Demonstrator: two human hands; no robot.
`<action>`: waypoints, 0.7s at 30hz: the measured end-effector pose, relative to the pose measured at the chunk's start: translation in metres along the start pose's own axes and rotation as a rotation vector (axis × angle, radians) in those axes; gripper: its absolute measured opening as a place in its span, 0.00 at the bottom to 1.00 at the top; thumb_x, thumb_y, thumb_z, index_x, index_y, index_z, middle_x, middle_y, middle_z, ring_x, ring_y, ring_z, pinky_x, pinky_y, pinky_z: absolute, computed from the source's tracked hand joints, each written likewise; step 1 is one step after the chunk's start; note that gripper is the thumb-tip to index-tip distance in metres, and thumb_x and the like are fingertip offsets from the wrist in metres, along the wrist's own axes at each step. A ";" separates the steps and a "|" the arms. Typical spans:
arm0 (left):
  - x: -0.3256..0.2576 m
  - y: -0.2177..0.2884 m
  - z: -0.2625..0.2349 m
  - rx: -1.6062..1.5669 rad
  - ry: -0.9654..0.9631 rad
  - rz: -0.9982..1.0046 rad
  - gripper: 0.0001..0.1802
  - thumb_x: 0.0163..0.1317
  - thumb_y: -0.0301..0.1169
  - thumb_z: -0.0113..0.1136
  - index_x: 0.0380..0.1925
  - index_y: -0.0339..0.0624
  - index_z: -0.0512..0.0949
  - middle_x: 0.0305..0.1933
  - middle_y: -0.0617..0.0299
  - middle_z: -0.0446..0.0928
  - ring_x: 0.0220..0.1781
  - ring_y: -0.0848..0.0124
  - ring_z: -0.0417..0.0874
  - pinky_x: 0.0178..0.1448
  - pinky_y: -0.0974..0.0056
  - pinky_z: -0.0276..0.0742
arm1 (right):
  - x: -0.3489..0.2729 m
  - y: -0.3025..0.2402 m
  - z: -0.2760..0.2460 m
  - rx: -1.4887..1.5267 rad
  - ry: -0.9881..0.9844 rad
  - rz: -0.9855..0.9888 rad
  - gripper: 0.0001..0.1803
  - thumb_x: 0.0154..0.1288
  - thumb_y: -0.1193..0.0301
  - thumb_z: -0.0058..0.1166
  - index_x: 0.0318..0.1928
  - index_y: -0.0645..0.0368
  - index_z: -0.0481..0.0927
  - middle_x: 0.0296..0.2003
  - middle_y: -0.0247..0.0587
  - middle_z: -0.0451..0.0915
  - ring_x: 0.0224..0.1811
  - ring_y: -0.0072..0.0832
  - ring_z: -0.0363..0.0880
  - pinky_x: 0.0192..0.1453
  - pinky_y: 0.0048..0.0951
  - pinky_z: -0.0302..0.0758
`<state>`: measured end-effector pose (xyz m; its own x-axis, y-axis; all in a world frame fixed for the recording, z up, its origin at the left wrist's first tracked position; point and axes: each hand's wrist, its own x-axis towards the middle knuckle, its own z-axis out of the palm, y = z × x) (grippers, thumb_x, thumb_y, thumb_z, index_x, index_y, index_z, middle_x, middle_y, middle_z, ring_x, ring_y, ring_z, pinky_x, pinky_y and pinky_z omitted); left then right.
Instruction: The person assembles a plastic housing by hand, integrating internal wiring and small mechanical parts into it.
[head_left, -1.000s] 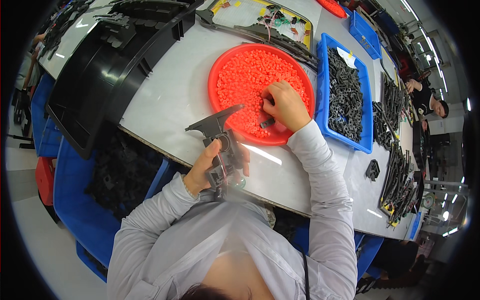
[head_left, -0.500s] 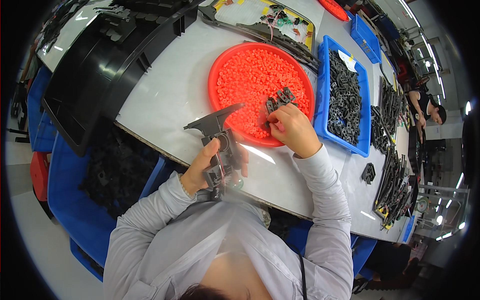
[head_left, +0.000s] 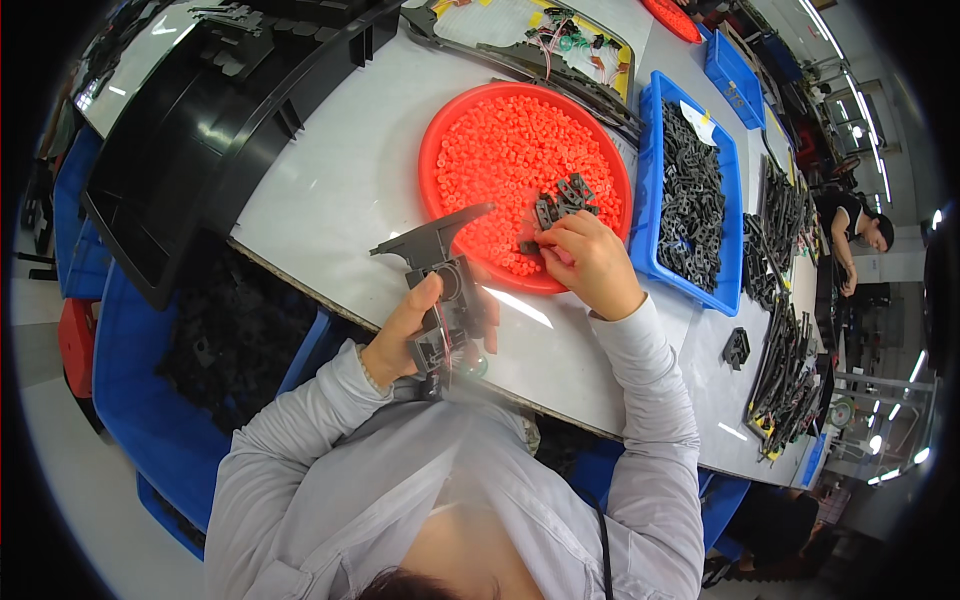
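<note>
Blue bin (head_left: 648,170) right of the red tray (head_left: 429,170), black trough (head_left: 175,165) left — left grip (head_left: 402,328) holds a dark bracket (head_left: 428,244); right grip (head_left: 592,262), I can't tell.

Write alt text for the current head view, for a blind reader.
A person's left hand holds a dark gray plastic part; the right hand is at a cluster of dark parts in a round red tray of orange pieces. On the white table, a blue bin of black clips stands to the right, a large black piece to the left.
</note>
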<state>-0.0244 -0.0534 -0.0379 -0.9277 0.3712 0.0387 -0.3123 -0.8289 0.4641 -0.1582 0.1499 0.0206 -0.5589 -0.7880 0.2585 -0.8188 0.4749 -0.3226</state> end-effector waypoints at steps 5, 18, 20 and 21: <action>0.000 0.001 0.000 0.011 -0.007 0.006 0.36 0.62 0.61 0.43 0.57 0.43 0.64 0.42 0.43 0.73 0.38 0.52 0.81 0.30 0.59 0.85 | -0.002 0.000 0.002 0.055 0.011 0.035 0.09 0.47 0.78 0.61 0.33 0.60 0.82 0.29 0.39 0.76 0.33 0.36 0.74 0.36 0.33 0.73; -0.001 0.000 -0.003 -0.004 0.004 -0.007 0.36 0.62 0.61 0.43 0.57 0.43 0.63 0.42 0.43 0.73 0.39 0.52 0.81 0.30 0.59 0.85 | 0.024 0.005 0.003 0.034 0.105 0.067 0.08 0.49 0.75 0.55 0.32 0.57 0.83 0.27 0.39 0.77 0.34 0.39 0.74 0.39 0.37 0.73; 0.000 0.000 -0.001 0.004 0.005 -0.006 0.36 0.62 0.62 0.43 0.57 0.43 0.64 0.42 0.43 0.73 0.39 0.52 0.81 0.30 0.59 0.85 | 0.034 0.012 0.008 0.011 0.072 0.052 0.07 0.50 0.76 0.56 0.33 0.59 0.82 0.28 0.41 0.77 0.36 0.39 0.74 0.41 0.36 0.73; 0.000 0.000 0.000 0.010 0.007 -0.005 0.36 0.62 0.62 0.43 0.57 0.43 0.64 0.42 0.43 0.73 0.39 0.52 0.81 0.30 0.59 0.85 | 0.037 0.015 0.010 -0.011 0.036 0.040 0.07 0.50 0.77 0.58 0.33 0.61 0.81 0.30 0.42 0.77 0.38 0.39 0.74 0.42 0.35 0.72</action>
<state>-0.0245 -0.0535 -0.0375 -0.9276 0.3724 0.0299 -0.3151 -0.8229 0.4729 -0.1899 0.1240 0.0166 -0.5954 -0.7536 0.2786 -0.7970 0.5103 -0.3230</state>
